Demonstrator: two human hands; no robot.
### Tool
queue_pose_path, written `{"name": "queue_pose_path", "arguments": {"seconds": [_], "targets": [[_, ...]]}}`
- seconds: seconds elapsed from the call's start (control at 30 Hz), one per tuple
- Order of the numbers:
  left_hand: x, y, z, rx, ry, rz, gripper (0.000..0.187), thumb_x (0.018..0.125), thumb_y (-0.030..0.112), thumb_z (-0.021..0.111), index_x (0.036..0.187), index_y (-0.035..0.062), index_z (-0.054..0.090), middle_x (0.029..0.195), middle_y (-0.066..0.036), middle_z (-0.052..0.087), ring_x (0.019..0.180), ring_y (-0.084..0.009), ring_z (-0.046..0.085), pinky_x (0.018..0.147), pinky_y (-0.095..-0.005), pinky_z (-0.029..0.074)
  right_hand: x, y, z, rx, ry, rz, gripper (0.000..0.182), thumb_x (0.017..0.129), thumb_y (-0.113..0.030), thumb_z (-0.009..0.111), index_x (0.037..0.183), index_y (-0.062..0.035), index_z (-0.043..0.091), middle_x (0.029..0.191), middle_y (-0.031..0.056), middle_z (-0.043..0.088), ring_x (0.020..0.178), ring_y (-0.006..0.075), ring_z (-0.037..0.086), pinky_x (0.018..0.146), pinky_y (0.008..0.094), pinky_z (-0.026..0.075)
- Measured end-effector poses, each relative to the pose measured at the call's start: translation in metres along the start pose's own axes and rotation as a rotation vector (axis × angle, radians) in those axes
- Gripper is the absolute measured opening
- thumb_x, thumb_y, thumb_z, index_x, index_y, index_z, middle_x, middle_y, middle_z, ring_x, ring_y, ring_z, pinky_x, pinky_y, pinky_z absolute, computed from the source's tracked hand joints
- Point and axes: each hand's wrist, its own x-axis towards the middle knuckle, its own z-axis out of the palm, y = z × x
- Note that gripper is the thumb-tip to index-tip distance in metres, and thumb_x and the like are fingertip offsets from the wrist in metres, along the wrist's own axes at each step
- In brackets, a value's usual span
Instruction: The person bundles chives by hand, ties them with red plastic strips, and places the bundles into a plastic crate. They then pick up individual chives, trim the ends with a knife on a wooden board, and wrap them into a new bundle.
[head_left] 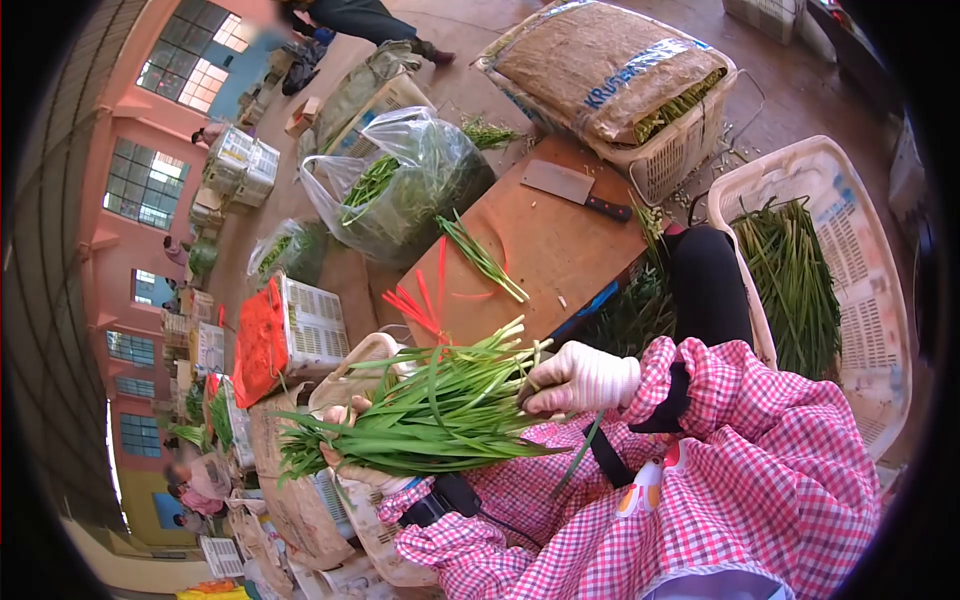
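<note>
A thick bunch of garlic chives (430, 410) lies across my lap, green leaves toward the left and pale stem ends toward the right. My left hand (350, 450) is closed around the leafy part from below, its fingers partly hidden by the leaves. My right hand (580, 378), in a whitish glove, is closed on stems at the cut-end side. Just beyond the bunch, red ties (425, 305) lie at the edge of a brown board (540, 250). A smaller bunch of chives (485, 260) and a cleaver (575, 188) with a dark handle rest on that board.
At right stands a pale plastic basket (870, 320) holding long chives. A crate topped with a brown sack (600, 70) is beyond the board. Plastic bags of greens (400, 190) and a crate with red cloth (310, 320) stand at left. Other people are in the background.
</note>
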Motion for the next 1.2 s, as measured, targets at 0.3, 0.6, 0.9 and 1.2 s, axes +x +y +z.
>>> {"name": "queue_pose_path", "arguments": {"seconds": [0.3,0.6,0.9,1.2], "targets": [[0.027,0.024,-0.060,-0.526,-0.231,-0.085,0.032,0.089,0.029,0.059,0.113,0.0089,0.058,0.114,-0.002,0.062,0.104,-0.0177,0.057,0.093,-0.0381,0.047,-0.061,0.053,-0.064,-1.126,-0.413,0.161,0.028,0.077,-0.034,0.065,0.085,-0.0070,0.066,0.072,0.0142,0.064,0.070,0.0328,0.065,0.063,0.0442,0.051],[0.017,0.046,-0.086,-0.402,-0.244,-0.056,0.038,0.091,0.031,0.056,0.121,0.0081,0.056,0.118,-0.003,0.060,0.119,-0.0221,0.049,0.106,-0.0417,0.038,-0.029,-0.003,-0.031,-0.860,0.034,-0.247,0.040,0.080,-0.031,0.065,0.116,-0.0146,0.059,0.071,0.0146,0.064,0.065,0.0330,0.064,0.060,0.0420,0.052],[-0.007,0.054,-0.017,-1.821,-0.035,-0.500,0.040,0.099,0.030,0.035,0.126,0.0013,0.045,0.130,-0.019,0.047,0.122,-0.0284,0.046,0.098,-0.0479,0.045,0.057,-0.002,0.017,-0.551,0.322,-0.203,0.035,0.083,-0.033,0.063,0.113,-0.0156,0.061,0.075,0.0141,0.066,0.072,0.0332,0.065,0.068,0.0415,0.052],[-0.002,0.065,-0.035,-1.803,0.209,-0.628,0.028,0.092,0.032,0.054,0.109,0.0097,0.056,0.103,-0.006,0.053,0.093,-0.0180,0.052,0.081,-0.0378,0.050,0.037,-0.001,0.000,0.432,-0.044,-0.001,0.018,0.090,-0.015,0.060,0.103,-0.0029,0.061,0.081,0.0013,0.064,0.074,0.0107,0.062,0.069,0.0274,0.052]]}}
